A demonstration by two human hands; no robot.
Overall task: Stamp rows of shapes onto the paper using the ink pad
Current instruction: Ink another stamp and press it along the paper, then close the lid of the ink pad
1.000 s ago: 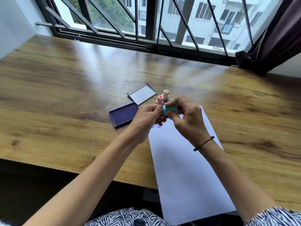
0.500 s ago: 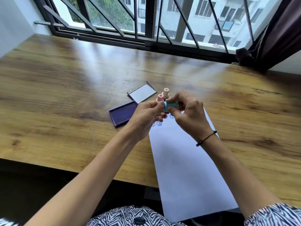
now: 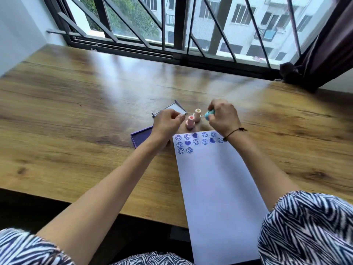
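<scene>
A white paper sheet (image 3: 217, 188) lies on the wooden table (image 3: 76, 115), its far end stamped with rows of blue smileys and solid hearts (image 3: 195, 141). My right hand (image 3: 224, 118) grips a teal stamp (image 3: 209, 113) just beyond the paper's far edge, tilted on its side. A pink stamp (image 3: 190, 122) and a cream stamp (image 3: 197, 115) stand upright between my hands. My left hand (image 3: 166, 124) hovers with fingers pinched together, nothing visible in them. My left wrist partly covers the purple ink pad (image 3: 140, 139), which lies open.
The ink pad's lid (image 3: 172, 109) lies behind my left hand. A barred window (image 3: 172, 35) runs along the table's far edge, with a dark curtain (image 3: 324, 50) at the right. The table's near edge is close to my body.
My hands have separated: the left let go of the teal stamp and drew left, while the right carried it farther away and to the right. The stamped rows are now uncovered.
</scene>
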